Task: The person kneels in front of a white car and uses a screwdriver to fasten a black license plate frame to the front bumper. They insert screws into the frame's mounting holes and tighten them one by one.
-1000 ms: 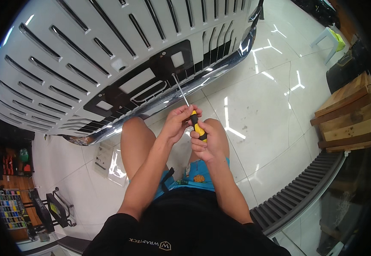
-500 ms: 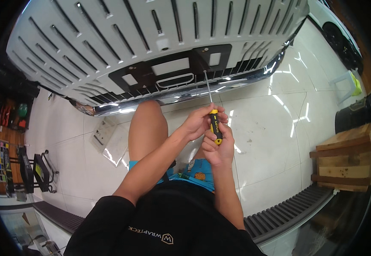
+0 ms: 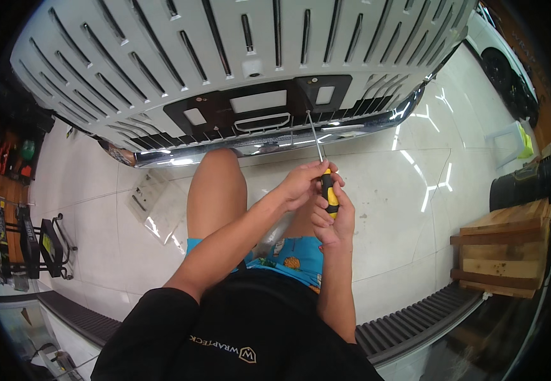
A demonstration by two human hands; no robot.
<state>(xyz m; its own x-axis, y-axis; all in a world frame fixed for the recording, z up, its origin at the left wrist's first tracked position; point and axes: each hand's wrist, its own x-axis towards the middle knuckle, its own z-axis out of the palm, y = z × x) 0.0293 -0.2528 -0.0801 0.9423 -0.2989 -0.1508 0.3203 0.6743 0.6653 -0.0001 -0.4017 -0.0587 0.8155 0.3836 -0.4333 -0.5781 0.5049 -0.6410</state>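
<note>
A screwdriver [image 3: 330, 193] with a black and yellow handle points up and away from me, its long metal shaft reaching a black plate holder [image 3: 219, 105]. The tip meets the holder at a small spot, apparently a screw, low on its right part. My right hand [image 3: 334, 223] is wrapped round the handle's lower part. Higher up, the fingers of my left hand [image 3: 302, 184] close around the top of the handle, where the shaft begins. The holder is fixed low on the white slotted grille [image 3: 163, 54] of a car, above a chrome strip [image 3: 243, 150].
A clear plastic case [image 3: 150, 200] lies on the tiled floor, left of my knee. At the right stand a wooden box [image 3: 502, 254], a black bin [image 3: 521, 184] and a pale stool [image 3: 509, 145]. A black wheeled stand [image 3: 47, 247] is at the left. Behind me runs a dark ribbed strip [image 3: 408, 320].
The screwdriver's handle has turned, showing more of its yellow side. Both hands have shifted slightly right and down in the view, with the tip still at the holder.
</note>
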